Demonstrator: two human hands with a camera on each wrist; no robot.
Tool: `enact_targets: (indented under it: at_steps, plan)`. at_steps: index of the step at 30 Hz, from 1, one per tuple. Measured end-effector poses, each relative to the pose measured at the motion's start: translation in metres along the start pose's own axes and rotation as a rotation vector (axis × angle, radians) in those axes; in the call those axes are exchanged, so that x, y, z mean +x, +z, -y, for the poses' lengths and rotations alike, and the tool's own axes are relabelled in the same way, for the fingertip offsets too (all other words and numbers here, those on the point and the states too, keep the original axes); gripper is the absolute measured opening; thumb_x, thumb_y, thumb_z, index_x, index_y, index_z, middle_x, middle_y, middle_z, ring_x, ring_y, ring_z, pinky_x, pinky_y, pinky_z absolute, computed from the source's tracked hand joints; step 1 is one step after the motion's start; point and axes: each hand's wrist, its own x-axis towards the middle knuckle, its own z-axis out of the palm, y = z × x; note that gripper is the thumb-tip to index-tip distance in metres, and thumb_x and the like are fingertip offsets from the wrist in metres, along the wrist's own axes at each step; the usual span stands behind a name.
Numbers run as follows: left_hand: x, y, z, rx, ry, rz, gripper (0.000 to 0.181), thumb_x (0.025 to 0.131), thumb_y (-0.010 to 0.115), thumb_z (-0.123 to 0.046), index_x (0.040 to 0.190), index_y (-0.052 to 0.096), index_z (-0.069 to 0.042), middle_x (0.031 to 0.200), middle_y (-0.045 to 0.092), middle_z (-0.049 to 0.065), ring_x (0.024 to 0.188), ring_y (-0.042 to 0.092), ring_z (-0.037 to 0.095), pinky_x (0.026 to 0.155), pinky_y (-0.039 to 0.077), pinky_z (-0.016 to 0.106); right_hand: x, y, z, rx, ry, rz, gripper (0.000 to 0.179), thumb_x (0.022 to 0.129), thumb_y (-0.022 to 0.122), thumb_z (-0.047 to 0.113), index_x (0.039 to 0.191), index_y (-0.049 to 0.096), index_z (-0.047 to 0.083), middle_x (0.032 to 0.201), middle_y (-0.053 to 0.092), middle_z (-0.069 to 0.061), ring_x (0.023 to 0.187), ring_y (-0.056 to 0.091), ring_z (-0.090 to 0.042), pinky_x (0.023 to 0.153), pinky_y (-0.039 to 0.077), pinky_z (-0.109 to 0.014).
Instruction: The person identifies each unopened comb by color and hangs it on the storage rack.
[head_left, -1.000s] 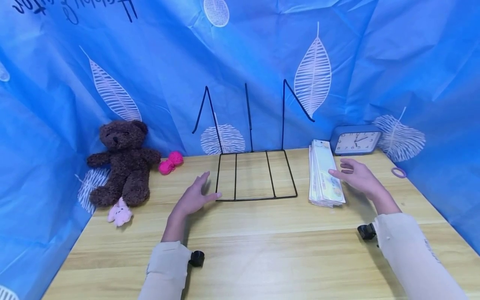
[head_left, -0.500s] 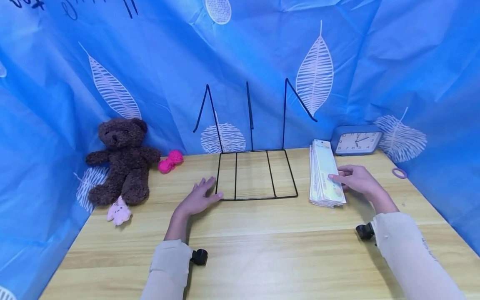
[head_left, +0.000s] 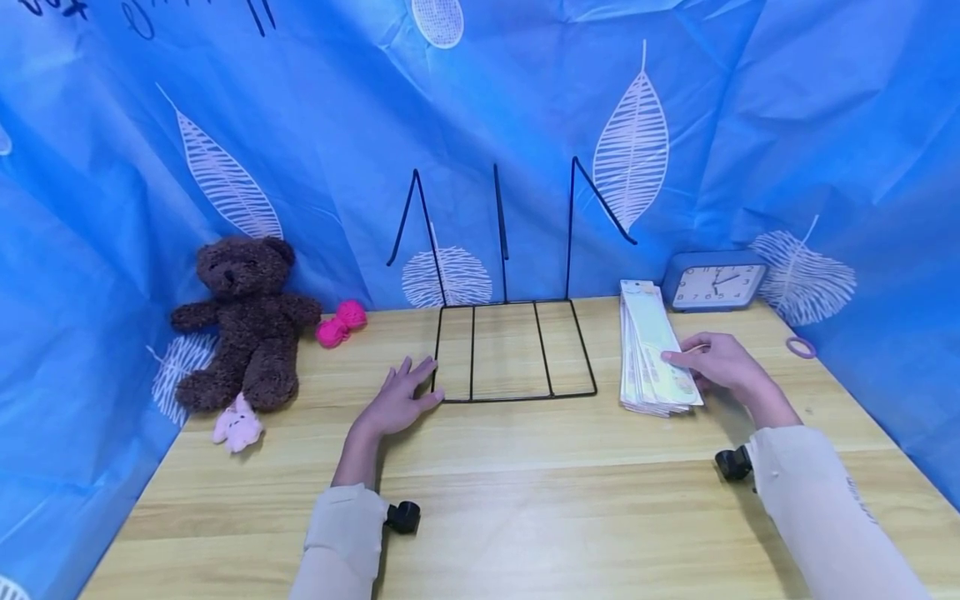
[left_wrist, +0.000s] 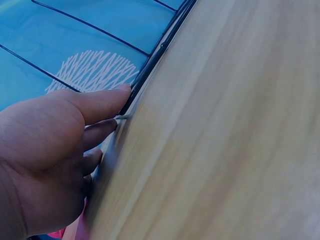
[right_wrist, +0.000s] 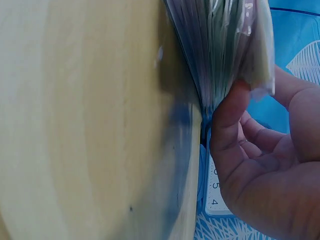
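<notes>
My right hand (head_left: 722,367) pinches the top packet (head_left: 660,342) of a stack of thin, flat plastic-wrapped packets, thumb above and fingers beneath its right edge. In the right wrist view, the stack's clear sleeves (right_wrist: 215,55) fan out above the bent index finger, and the top packet (right_wrist: 265,55) is lifted apart from the others. My left hand (head_left: 399,402) lies with fingers spread at the near left corner of a black wire rack (head_left: 510,398). In the left wrist view, the thumb (left_wrist: 107,102) meets the end of the rack's wire (left_wrist: 142,75).
A dark brown teddy bear (head_left: 251,325) sits at the back left, a small pink plush (head_left: 238,425) at its foot. Beside it lies a bright pink bundle (head_left: 341,325). A blue clock (head_left: 716,283) stands behind the packets, with a purple ring (head_left: 801,347) to the right.
My right hand has closed on the top packet and shifted its near end slightly right. My left hand has settled lower against the rack's corner.
</notes>
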Motion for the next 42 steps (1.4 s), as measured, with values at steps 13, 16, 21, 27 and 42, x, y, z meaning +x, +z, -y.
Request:
enact_targets:
  at_steps: [13,16,21,27,42]
  plan:
    - [-0.001,0.0,0.001,-0.016,0.024,-0.009,0.063,0.105,0.057,-0.026,0.157,0.033,0.001,0.165,0.024,0.019,0.153,-0.002,0.042,0.122,-0.007,0.055,-0.004,-0.006,0.001,0.159,-0.059,-0.011,0.054,0.098,0.069,0.024,0.132,0.045,-0.01,0.089,0.067,-0.001,0.074,0.066,-0.011,0.066,0.058,-0.029]
    - [-0.001,0.0,0.0,-0.024,0.026,-0.009,0.063,0.105,0.058,-0.025,0.157,0.033,0.001,0.164,0.024,0.02,0.153,-0.002,0.043,0.122,-0.007,0.055,-0.005,-0.008,0.001,0.186,-0.083,-0.028,0.053,0.098,0.069,0.023,0.131,0.044,-0.01,0.087,0.068,0.002,0.071,0.067,-0.011,0.064,0.059,-0.029]
    - [-0.002,0.0,0.0,-0.034,0.011,-0.007,0.064,0.105,0.058,-0.027,0.157,0.032,-0.001,0.165,0.024,0.017,0.154,-0.003,0.04,0.122,-0.008,0.054,-0.008,-0.011,0.001,0.158,-0.117,-0.067,0.053,0.099,0.068,0.027,0.133,0.046,-0.008,0.097,0.072,-0.004,0.074,0.068,-0.012,0.065,0.059,-0.031]
    - [-0.003,0.001,0.002,-0.067,0.003,-0.006,0.064,0.105,0.059,-0.027,0.158,0.033,-0.004,0.166,0.024,0.013,0.154,-0.004,0.038,0.122,-0.009,0.056,-0.014,-0.015,0.004,0.009,-0.159,-0.138,0.059,0.1,0.064,0.042,0.136,0.048,-0.001,0.128,0.06,-0.029,0.095,0.061,-0.018,0.073,0.053,-0.027]
    - [-0.004,0.001,0.004,-0.063,0.021,-0.016,0.063,0.104,0.059,-0.027,0.157,0.035,-0.003,0.165,0.026,0.013,0.154,-0.003,0.038,0.122,-0.009,0.054,-0.022,-0.006,0.025,-0.02,-0.402,-0.228,0.04,0.101,0.065,0.033,0.124,0.058,0.001,0.116,0.066,-0.019,0.093,0.061,0.001,0.073,0.051,-0.016]
